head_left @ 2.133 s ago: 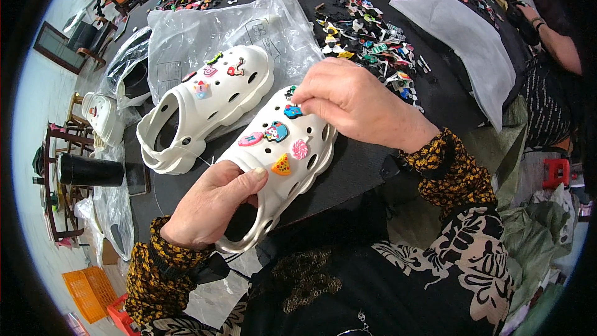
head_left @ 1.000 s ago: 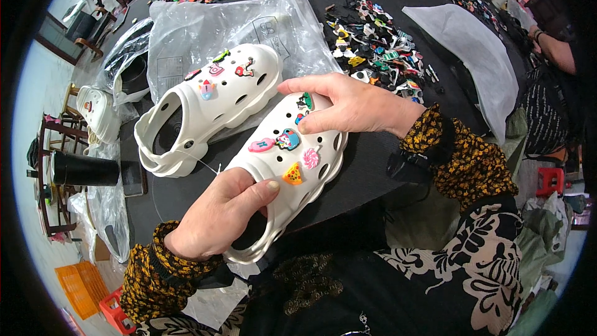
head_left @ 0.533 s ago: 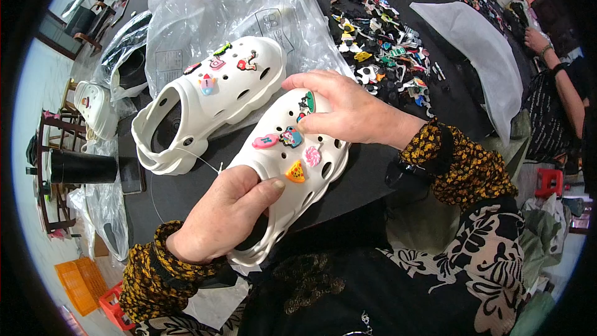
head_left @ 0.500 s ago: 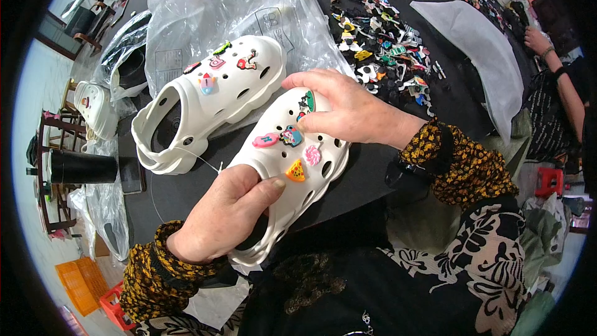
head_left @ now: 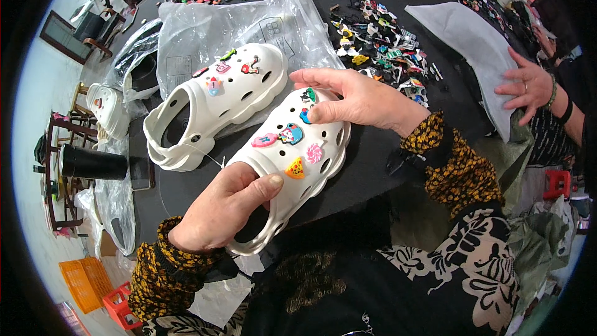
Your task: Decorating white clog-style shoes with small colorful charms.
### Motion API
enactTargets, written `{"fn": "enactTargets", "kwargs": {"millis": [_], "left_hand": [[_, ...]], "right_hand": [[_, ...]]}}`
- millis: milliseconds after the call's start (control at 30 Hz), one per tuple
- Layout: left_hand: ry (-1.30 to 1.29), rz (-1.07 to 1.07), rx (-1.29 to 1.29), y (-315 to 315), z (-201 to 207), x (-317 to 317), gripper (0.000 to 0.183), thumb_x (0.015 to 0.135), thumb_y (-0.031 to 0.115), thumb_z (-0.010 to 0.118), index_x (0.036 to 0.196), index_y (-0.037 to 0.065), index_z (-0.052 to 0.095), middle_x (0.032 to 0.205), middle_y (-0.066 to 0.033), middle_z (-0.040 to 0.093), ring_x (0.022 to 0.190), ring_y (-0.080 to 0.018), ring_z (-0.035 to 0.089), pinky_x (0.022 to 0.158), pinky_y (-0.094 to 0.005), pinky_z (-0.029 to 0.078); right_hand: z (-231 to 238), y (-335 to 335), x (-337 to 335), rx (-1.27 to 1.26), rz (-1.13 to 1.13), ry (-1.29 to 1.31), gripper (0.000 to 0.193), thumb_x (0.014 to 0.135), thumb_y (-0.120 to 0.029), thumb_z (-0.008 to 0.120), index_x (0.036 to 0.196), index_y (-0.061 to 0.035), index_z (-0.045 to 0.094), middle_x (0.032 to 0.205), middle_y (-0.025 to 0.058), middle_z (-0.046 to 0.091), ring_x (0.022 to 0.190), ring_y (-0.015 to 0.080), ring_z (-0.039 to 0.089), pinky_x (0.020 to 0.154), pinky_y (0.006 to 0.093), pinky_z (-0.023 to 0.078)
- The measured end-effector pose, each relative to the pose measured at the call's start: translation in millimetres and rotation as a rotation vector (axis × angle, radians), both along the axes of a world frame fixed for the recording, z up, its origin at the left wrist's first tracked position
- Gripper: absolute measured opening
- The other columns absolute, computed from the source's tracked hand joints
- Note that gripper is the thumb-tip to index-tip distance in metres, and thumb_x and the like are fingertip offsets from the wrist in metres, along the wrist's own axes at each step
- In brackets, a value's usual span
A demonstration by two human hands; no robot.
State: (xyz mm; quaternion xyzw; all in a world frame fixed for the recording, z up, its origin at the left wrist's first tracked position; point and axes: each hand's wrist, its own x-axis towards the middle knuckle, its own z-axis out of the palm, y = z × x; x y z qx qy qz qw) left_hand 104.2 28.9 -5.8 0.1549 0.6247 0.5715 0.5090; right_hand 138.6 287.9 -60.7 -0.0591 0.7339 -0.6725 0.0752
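A white clog is tilted in front of me, with several charms on its upper. Among them are a pizza slice, a pink swirl candy, a pink oval charm and a blue charm. My left hand grips the clog by its foot opening, thumb on top and fingers inside. Around the toe curves my right hand, thumb beside the blue charm and forefinger stretched along the far edge. A second white clog, also with charms, lies to the left, partly on a clear plastic bag.
Loose charms lie heaped beyond my right hand. A white sheet lies at the right, with another person's hand over it. At the left are a black cylinder, a phone-like dark slab and another white clog.
My right thumb has shifted off the blue charm, which shows more fully. The other person's hand has come forward over the white sheet with fingers spread. The view has shifted slightly.
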Motion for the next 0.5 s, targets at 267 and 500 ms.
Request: {"fn": "enactTargets", "kwargs": {"millis": [267,500], "left_hand": [[0.071,-0.065,-0.128,-4.2,0.4,-4.1,0.041,0.098,0.028,0.056,0.120,-0.006,0.056,0.102,-0.0051,0.064,0.087,-0.0099,0.056,0.079,-0.0268,0.046],[0.083,-0.108,-0.090,-1.0,9.1,-1.6,0.039,0.098,0.027,0.054,0.118,-0.007,0.057,0.100,-0.0047,0.063,0.085,-0.0092,0.055,0.077,-0.0265,0.046]], "right_hand": [[5.6,2.4,4.7,-0.143,-0.142,0.037,0.045,0.097,-0.021,0.057,0.133,0.0045,0.049,0.127,0.0139,0.058,0.118,0.0162,0.053,0.102,0.0285,0.040],[16.3,-5.5,4.0,-0.031,-0.162,0.061,0.036,0.097,-0.017,0.055,0.127,0.0042,0.055,0.119,0.0097,0.064,0.110,0.0124,0.057,0.096,0.0264,0.044]]}}
